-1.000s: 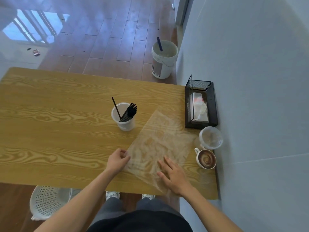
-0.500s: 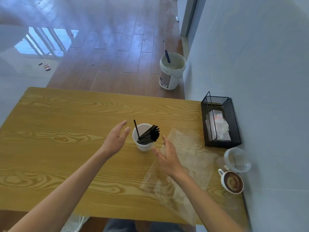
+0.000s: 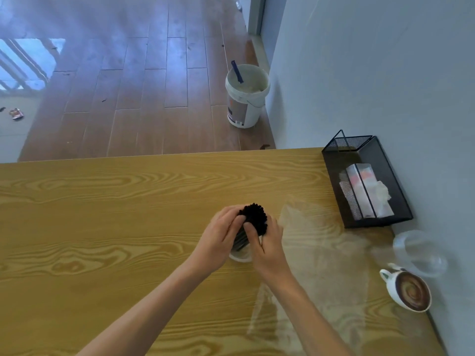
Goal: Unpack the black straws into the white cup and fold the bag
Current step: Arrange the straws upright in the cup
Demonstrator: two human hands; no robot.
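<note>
A bundle of black straws (image 3: 254, 217) stands in the white cup (image 3: 241, 256) on the wooden table (image 3: 102, 227). My left hand (image 3: 218, 240) and my right hand (image 3: 267, 242) wrap around the bundle from both sides, fingers curled on the straws just above the cup. The cup is mostly hidden behind my hands; only its lower rim shows. The clear plastic bag (image 3: 321, 265) lies flat on the table to the right of the cup, under my right forearm, with no hand on it.
A black mesh box (image 3: 365, 181) with napkins stands by the wall at the right. A clear plastic lid (image 3: 419, 253) and a coffee cup (image 3: 408, 290) sit near the table's right edge. A white bucket (image 3: 246, 96) stands on the floor beyond the table.
Both hands left the bag, moved up to the cup and closed around the straws, gathering the loose ones into one bundle. The bag stays flat on the table.
</note>
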